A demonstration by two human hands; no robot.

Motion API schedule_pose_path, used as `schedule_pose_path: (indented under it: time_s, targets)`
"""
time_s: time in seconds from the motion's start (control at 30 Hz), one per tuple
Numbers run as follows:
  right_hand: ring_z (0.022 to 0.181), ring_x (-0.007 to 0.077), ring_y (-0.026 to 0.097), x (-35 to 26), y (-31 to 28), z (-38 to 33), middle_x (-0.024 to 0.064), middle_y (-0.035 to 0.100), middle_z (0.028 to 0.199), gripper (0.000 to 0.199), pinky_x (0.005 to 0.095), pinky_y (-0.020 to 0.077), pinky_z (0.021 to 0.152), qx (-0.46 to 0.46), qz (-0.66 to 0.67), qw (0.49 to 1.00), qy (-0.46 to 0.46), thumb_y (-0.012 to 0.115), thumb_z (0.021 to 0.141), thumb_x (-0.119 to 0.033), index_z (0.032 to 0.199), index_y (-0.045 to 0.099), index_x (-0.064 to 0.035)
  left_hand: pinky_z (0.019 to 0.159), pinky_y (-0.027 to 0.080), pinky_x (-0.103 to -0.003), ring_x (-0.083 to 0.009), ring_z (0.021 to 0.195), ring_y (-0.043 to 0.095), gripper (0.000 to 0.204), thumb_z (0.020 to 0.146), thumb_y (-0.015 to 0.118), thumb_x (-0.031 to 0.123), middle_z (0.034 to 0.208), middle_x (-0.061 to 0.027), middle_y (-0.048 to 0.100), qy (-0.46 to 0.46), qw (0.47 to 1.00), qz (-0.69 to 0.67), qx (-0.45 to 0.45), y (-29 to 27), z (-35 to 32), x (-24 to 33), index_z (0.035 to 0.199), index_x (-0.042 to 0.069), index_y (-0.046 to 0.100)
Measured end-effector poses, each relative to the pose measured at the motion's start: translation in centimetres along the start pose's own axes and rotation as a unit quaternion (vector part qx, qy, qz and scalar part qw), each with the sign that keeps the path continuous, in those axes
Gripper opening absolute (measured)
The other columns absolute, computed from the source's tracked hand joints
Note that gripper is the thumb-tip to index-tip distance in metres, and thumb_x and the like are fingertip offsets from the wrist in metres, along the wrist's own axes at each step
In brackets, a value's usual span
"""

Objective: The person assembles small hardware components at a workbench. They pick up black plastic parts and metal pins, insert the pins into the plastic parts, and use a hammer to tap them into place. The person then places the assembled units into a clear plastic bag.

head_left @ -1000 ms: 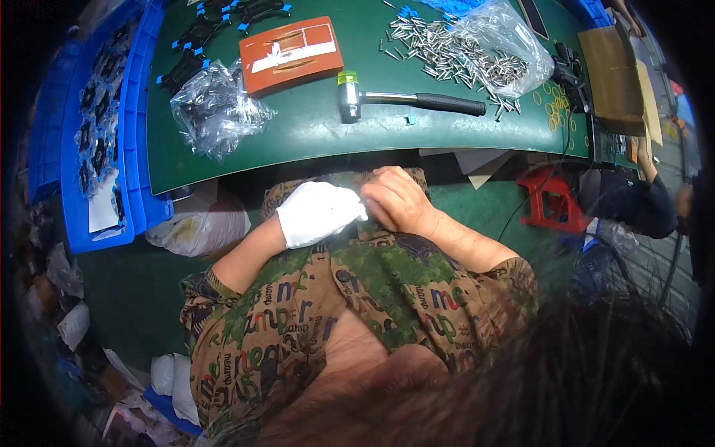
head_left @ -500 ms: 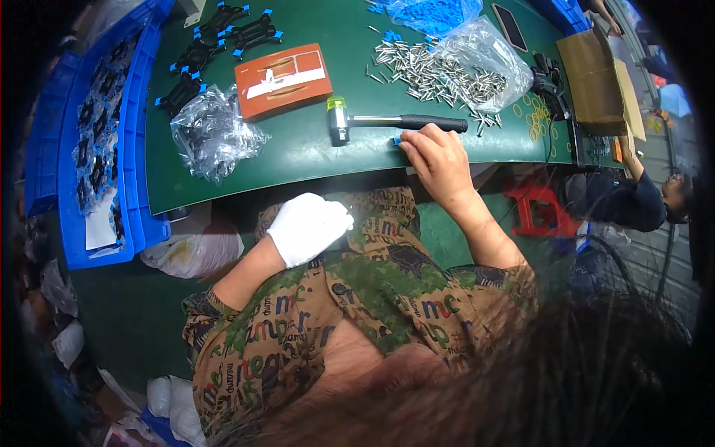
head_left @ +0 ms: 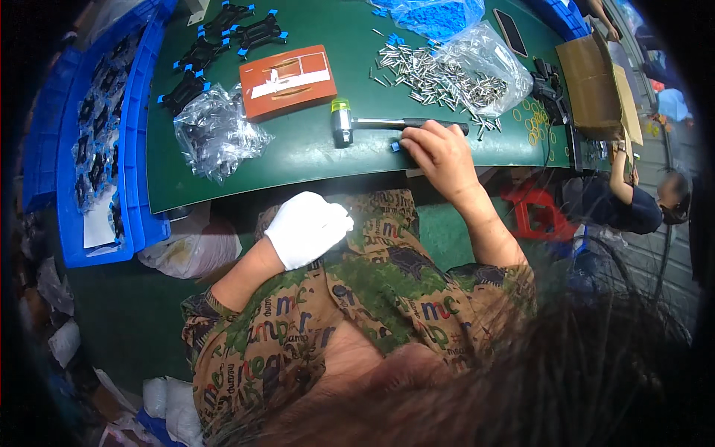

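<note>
My left hand [head_left: 307, 229], in a white glove, is closed above my lap; anything within its fingers is too small or hidden to make out. At the table's front edge, the bare thumb and fingers of my right hand [head_left: 441, 158] are drawn together in a pinch. A small blue plastic piece [head_left: 395, 147] shows at their tips. Just beyond that hand lies a hammer [head_left: 376, 124] with a metal head, a yellow-green face and a black grip, partly covered by my fingers.
An orange-brown box [head_left: 289, 104] and a clear plastic bag [head_left: 212, 134] lie left of the hammer. Behind are black brackets [head_left: 197, 56] with blue tips. Farther right are metal pins [head_left: 424, 74], a phone [head_left: 510, 32], yellow rings [head_left: 535, 123] and a cardboard box [head_left: 592, 86]. Blue crates [head_left: 138, 186] flank the table.
My right hand and the small blue piece have shifted slightly nearer to me, away from the hammer handle. My left hand stays closed in nearly the same place.
</note>
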State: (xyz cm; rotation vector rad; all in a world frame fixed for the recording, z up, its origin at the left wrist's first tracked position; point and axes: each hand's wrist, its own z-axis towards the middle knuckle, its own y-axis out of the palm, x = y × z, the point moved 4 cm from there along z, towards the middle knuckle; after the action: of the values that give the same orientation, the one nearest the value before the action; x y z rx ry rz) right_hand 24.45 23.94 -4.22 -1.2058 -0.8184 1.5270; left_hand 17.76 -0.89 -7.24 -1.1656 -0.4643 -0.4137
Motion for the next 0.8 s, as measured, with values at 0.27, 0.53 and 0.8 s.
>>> schedule_pose_path:
  time_s: [0.27,0.53,0.8]
  targets:
    - [0.077,0.024,0.061,-1.0,0.9,-0.3,0.0028,0.062,0.084,0.015,0.0376,0.0378,0.071,-0.009,-0.03,0.999,0.029,0.072,0.091,-0.024,0.098,0.072,-0.0108,0.06,0.047,-0.043,-0.0298,0.063,0.059,0.011,0.09,0.063,0.02,0.07,-0.0088,0.06,0.003,0.999,0.025,0.028,-0.5,0.1,0.2,0.083,0.012,0.066]
    - [0.083,0.0251,0.062,-2.0,0.9,1.1,0.0046,0.062,0.085,0.016,0.0379,0.0378,0.077,-0.096,0.013,0.995,-0.001,0.071,0.091,-0.025,0.093,0.069,-0.0101,0.06,0.047,-0.045,-0.0319,0.061,0.058,0.016,0.09,0.063,0.023,0.066,-0.0107,0.059,-0.033,0.999,-0.018,0.029,-0.6,0.3,0.6,0.078,0.012,0.065]
    - [0.087,0.0312,0.064,-3.6,1.3,2.0,0.0098,0.065,0.089,0.019,0.0431,0.0432,0.079,-0.224,0.034,0.972,-0.069,0.063,0.096,-0.025,0.091,0.066,-0.0068,0.059,0.046,-0.046,-0.0335,0.059,0.058,0.018,0.09,0.062,0.023,0.064,-0.0115,0.059,-0.029,0.999,-0.013,0.014,-0.8,0.5,1.0,0.076,0.012,0.064]
